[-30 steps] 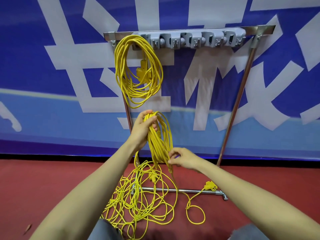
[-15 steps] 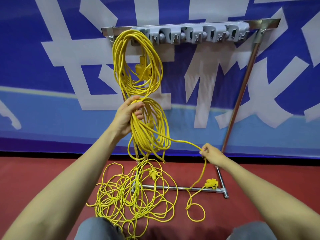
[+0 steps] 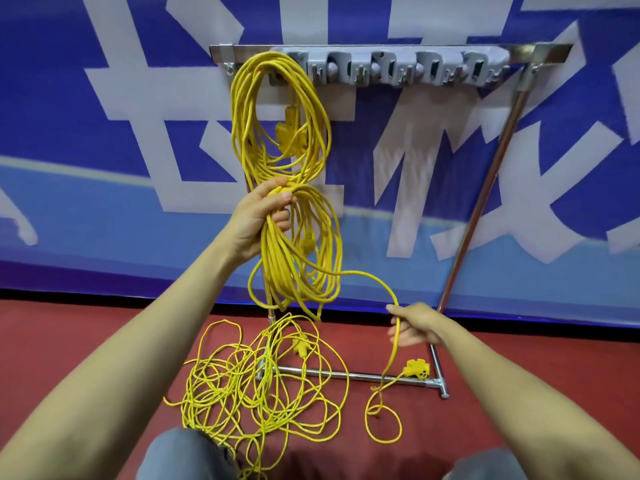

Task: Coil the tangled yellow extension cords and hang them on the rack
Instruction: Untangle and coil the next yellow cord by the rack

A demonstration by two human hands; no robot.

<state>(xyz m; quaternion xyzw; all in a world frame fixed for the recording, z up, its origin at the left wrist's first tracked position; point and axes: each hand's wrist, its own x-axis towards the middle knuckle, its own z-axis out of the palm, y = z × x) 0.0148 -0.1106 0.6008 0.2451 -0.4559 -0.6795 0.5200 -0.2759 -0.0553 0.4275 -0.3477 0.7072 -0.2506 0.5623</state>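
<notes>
1. Right hand [image 3: 415, 323] has swung out from beside the coil [image 3: 304, 258] to low on the right, drawing a strand [image 3: 374, 277] off with it. Left hand [image 3: 263, 216] has lifted the coil until its top sits just under the hung coil [image 3: 277, 116].
2. Grip: the left hand's fingers are wrapped firmly round the top of the coil. The right hand's fingers are curled round the strand, apparently a loose, running hold.
3. From the coil, the strand arcs to the right hand, then drops to the socket [image 3: 417, 368] lying by the rack's foot bar [image 3: 346, 375]. A small loop lies on the floor [image 3: 86, 341] beyond.
4. Judgement: a length of slack has been pulled out, ready to be laid as the next turn. Only a short tail and the socket look left on this run, so the coil seems near complete.
5. Outstanding: a tangle [image 3: 242, 386] lies on the floor below the coil — whether it belongs to the held cord cannot be told.
6. Rack [image 3: 547, 50]: the hung coil is at the left end, and the other grey hooks [image 3: 433, 69] carry nothing.
7. Writing: the banner [image 3: 104, 133] shows large white characters on blue, cropped — not readable. No brand or label is legible on the cords, socket or rack.
</notes>
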